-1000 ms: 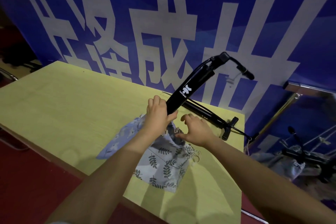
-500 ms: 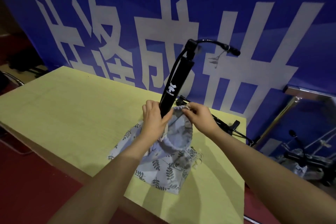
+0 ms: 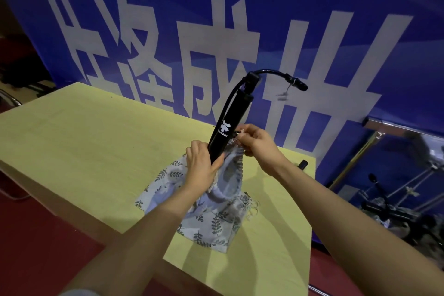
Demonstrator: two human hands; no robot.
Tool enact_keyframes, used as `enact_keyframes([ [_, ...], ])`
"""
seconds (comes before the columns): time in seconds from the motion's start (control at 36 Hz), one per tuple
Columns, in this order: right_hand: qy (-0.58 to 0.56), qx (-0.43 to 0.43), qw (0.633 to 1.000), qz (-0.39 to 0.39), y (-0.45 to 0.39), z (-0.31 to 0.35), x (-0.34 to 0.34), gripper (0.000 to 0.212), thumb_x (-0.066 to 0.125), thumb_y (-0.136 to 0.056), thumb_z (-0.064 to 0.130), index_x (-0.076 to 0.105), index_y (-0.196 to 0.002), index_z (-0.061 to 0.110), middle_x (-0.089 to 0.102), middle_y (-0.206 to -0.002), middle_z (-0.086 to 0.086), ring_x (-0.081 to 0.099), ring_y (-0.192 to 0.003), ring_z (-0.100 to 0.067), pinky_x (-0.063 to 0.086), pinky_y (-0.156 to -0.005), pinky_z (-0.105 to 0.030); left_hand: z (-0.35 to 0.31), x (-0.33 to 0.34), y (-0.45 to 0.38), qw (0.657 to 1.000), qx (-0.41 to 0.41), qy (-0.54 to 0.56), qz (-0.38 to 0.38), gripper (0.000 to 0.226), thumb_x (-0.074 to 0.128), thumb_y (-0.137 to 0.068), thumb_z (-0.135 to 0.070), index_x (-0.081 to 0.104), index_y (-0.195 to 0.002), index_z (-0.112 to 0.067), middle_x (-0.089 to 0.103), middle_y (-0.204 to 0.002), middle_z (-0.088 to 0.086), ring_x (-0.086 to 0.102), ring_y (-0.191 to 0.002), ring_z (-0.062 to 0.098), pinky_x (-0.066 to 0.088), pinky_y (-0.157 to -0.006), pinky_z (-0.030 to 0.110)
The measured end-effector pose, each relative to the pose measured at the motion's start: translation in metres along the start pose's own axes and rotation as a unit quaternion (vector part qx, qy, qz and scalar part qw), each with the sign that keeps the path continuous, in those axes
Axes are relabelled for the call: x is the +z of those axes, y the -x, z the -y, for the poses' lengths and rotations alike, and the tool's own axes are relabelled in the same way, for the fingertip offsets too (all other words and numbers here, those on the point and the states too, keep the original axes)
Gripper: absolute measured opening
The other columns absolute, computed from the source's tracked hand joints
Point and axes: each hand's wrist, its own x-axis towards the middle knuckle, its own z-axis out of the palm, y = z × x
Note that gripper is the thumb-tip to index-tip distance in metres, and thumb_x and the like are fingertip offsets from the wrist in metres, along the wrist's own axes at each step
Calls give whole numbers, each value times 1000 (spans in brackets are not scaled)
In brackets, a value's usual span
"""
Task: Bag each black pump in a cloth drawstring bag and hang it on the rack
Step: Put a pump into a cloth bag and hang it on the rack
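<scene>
Step in hand: bagging; the slim black tube-shaped pump with a curved hose at its top (image 3: 229, 125) stands tilted, its lower end down in the mouth of the pale grey cloth drawstring bag printed with dark leaf sprigs (image 3: 213, 218), most of the barrel above the cloth
Left hand: the left hand (image 3: 201, 168) is wrapped round the pump barrel just above the bag mouth, fingers curled shut on it, steadying it
Right hand: the right hand (image 3: 258, 144) at 2 o'clock of the left pinches the gathered rim of the bag and what looks like the frayed cord end, holding that side up beside the barrel
Pump and bag place: near the middle of the table, the bag's bottom spread flat on the top toward 6 o'clock
Next move, as I judge it: draw the rim higher up the barrel or slide the pump deeper, then pull the cord; the hose at 1 o'clock of the barrel may snag the mouth
Surface: a pale yellow-green wooden table (image 3: 79, 132), bare around the bag; a small black part (image 3: 303, 164) shows at its edge at 3 o'clock, too little seen to name
Room: a blue banner with large white characters (image 3: 192, 38) behind at 12 o'clock; dark red floor (image 3: 36, 235) at 8 o'clock; metal rack bars with dark items (image 3: 394, 190) at 3 o'clock, dim
</scene>
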Motion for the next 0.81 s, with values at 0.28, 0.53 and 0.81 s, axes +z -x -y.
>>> enact_keyframes([
  [0.28,-18,-20,1000,-12,1,0,3,23,63,-90,24,65,-112,16,66,-82,13,63,-69,5,46,-60,-10,9,-2,6,996,42,-7,81,48,59,-88,-38,43,-122,-8,33,-116,8,29,-110,22,34,-94,31],
  [0.53,40,13,999,10,12,-25,19,27,68,-87,15,67,-113,7,69,-87,1,63,-65,3,46,-58,-9,11,-26,1,985,52,142,80,75,57,-83,-20,16,-145,-16,27,-132,2,28,-127,21,27,-111,45],
  [0.81,88,11,996,29,5,-30,26,9,65,-88,10,65,-85,18,63,-68,14,53,-51,11,40,-54,-8,-22,-57,-19,939,339,46,-46,47,50,-85,-33,39,-129,-25,43,-135,5,41,-122,24,35,-103,35],
])
